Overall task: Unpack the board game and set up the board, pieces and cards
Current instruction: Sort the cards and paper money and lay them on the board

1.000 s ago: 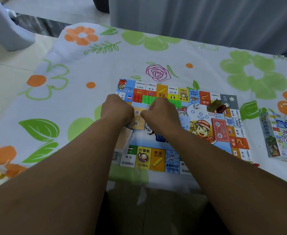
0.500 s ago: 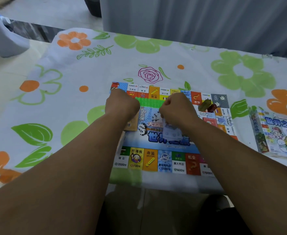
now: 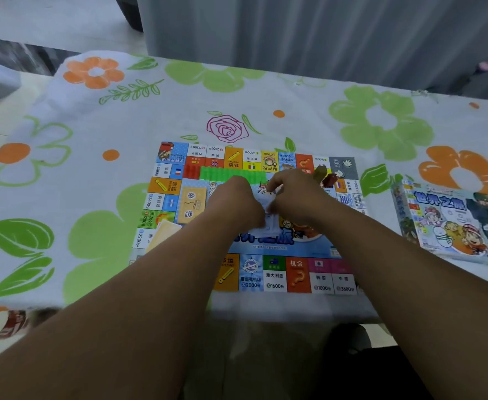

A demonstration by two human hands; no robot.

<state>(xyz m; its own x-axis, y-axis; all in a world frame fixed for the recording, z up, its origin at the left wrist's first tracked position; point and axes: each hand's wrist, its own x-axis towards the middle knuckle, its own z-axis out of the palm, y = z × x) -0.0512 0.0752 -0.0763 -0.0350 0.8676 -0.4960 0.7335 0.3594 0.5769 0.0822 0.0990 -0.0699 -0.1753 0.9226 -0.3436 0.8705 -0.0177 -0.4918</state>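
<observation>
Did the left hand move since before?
Yes. The left hand slid right across the board, off the tan cards and toward the middle, where it meets the right hand on the pale paper.

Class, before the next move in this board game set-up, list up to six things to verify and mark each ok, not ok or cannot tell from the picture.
1. Board lies open and flat on the tablecloth: ok.
2. Left hand and right hand both grip the pale paper bundle: ok.
3. Whether that bundle is money or cards: cannot tell.
4. Green houses stand in a row on the board: ok.
5. Pale yellow card pile covers squares on the board's left side: not ok.
6. Game box lies off the board, to its right: ok.
</observation>
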